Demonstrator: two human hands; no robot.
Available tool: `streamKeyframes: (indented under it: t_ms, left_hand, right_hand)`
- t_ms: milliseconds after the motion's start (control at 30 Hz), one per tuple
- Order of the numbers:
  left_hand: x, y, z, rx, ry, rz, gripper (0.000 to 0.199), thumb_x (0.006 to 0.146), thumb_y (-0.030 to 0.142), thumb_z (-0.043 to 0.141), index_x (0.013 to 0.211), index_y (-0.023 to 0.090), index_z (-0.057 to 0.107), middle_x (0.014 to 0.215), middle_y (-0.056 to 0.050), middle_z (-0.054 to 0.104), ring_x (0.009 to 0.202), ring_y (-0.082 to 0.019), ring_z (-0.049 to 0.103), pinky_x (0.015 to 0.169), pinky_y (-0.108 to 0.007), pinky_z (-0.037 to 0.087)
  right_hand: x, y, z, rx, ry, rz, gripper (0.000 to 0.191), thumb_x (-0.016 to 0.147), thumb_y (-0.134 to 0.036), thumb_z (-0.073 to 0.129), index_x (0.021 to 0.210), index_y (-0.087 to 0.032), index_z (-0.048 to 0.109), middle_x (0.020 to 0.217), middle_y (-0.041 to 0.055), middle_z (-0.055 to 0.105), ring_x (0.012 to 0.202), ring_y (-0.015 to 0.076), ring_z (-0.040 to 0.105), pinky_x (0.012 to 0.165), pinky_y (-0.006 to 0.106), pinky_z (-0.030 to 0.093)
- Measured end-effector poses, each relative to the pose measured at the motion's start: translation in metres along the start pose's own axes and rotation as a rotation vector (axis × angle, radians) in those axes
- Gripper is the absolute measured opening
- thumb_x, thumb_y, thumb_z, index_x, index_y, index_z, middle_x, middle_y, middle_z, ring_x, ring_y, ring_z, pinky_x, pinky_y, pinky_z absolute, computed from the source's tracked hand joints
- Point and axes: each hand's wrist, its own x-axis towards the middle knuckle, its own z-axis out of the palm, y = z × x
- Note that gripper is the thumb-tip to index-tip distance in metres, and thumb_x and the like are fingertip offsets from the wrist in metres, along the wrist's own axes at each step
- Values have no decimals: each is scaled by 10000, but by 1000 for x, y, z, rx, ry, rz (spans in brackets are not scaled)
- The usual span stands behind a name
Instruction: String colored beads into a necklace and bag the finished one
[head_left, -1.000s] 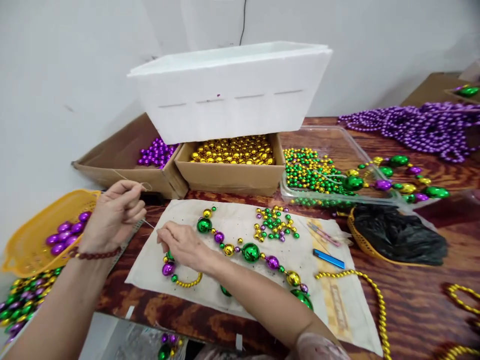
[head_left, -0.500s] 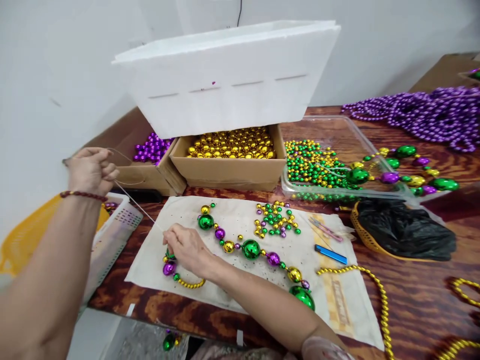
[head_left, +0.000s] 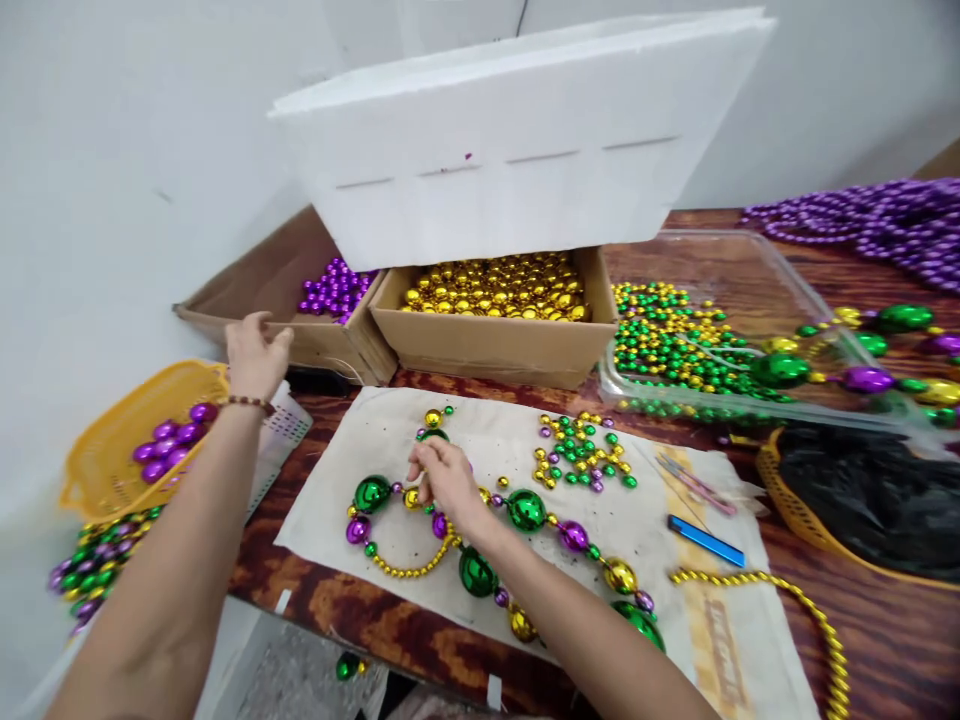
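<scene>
A strand of large green, purple and gold beads point(head_left: 526, 510) lies curved over a white cloth point(head_left: 322, 500), with a run of small gold beads point(head_left: 409, 572) looping at its left. Over the strand's upper left part is my right hand point(head_left: 446, 480), fingers curled together; what they hold is hidden. My left hand point(head_left: 257, 355) is raised at the front edge of the cardboard box of purple beads point(head_left: 334, 290), its fingers apart and nothing visible in them. Small loose beads point(head_left: 581, 450) are grouped on the cloth's upper part.
Gold beads fill a middle box point(head_left: 495, 345) beneath a white foam box point(head_left: 510, 150). A clear tray point(head_left: 675, 400) of small beads stands right. Blue cutter point(head_left: 706, 541) and scissors point(head_left: 697, 483) lie on the cloth. Yellow basket point(head_left: 97, 450) at left; black bag point(head_left: 870, 500) at right.
My left hand has opened, and the thin cord between my hands no longer shows. My right hand has moved right and up over the strand. The view has shifted left, showing more of the yellow basket.
</scene>
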Motion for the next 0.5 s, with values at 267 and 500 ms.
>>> streamKeyframes:
  t_ms: [267,500]
  left_hand:
    - [-176,7,8,-294,-544,-206,304,822,454,665,693,182,712,715,-54,658,748,-221,574,755,-318,438]
    - [-230,7,54,-721,-446,-481,210,692,351,808,771,167,743,820,-31,686,800,-161,596,738,-238,464]
  right_hand:
    - [-8,11,-15,-131,-2,-50,238,919,-392,494,825,-199,596,748,8,705,588,134,685,566,217,510]
    - [-21,0,-24,-855,-7,-203,267,998,-292,446,931,-257,702,875,-5,749,808,168,683,701,233,445]
